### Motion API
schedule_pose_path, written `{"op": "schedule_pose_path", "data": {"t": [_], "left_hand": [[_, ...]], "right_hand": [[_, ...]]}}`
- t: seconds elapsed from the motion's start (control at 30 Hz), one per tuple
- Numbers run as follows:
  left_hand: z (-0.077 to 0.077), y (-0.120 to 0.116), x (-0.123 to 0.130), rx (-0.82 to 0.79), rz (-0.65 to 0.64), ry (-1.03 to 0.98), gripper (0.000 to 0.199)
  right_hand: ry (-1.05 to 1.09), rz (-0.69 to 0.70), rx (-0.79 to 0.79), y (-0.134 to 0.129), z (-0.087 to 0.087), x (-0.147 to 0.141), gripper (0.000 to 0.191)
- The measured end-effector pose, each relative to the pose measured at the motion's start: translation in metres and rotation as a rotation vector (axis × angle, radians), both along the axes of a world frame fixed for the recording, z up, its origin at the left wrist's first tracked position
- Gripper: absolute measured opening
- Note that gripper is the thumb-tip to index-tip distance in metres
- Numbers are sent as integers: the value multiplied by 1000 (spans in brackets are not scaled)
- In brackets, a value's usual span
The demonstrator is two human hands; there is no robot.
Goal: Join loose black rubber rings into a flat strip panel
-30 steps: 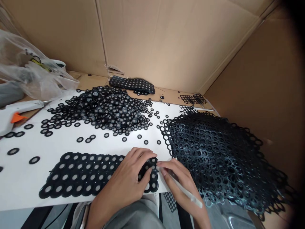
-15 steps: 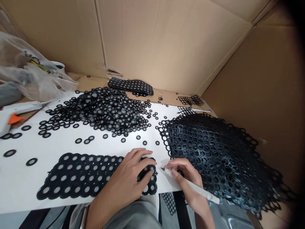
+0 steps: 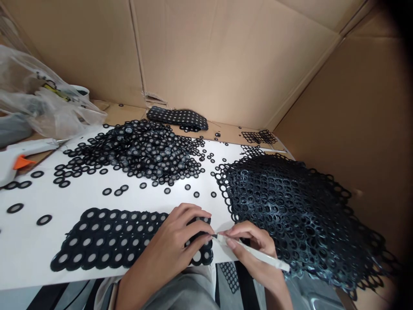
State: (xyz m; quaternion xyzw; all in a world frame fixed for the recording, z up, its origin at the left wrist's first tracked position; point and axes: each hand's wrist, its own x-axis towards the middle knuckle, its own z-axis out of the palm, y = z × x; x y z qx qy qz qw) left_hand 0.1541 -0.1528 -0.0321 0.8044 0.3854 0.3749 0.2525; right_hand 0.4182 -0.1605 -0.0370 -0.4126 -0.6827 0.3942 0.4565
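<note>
A black sheet of joined rings with pale centres (image 3: 119,237) lies flat on the white board (image 3: 155,200) near its front edge. My left hand (image 3: 180,237) rests over the sheet's right part, its fingers curved and their tips at the right edge; the fingers hide some of the rings. My right hand (image 3: 253,245) is closed around a white pen-like tool (image 3: 266,258) with a dark pointed tip. That tip meets the right edge of the sheet, beside my left fingertips.
Loose ringed discs (image 3: 145,150) form a heap behind the sheet. Black ring netting (image 3: 284,206) is piled at the right. A stacked strip (image 3: 177,117) lies at the back. At the left are a glue gun (image 3: 22,157) and a plastic bag (image 3: 48,103).
My right hand has moved the tool slightly left and down, so its tip now meets the sheet's edge. My left fingertips have shifted a little right toward the tip.
</note>
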Motion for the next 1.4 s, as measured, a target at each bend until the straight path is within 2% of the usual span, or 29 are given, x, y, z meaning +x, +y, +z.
{"op": "schedule_pose_path", "data": {"t": [0.47,0.77,0.97,1.13,1.27,1.4], "left_hand": [[1,0,0,4,-17,2,16],[13,-2,1,-17,-24,-30,18],[18,-4,1,-139,1,-56,15],[17,-5,-1,-136,6,-67,16],[18,-4,-1,-121,-15,-76,19],[21,-4,-1,-138,-26,-83,20]], "right_hand": [[-51,0,65,1,3,2,9],[-59,32,68,0,-1,5,12],[-26,-7,86,0,3,3,12],[-20,-65,78,-3,-4,9,4],[13,-28,36,-5,-8,14,5],[44,-6,61,-3,-7,13,8]]}}
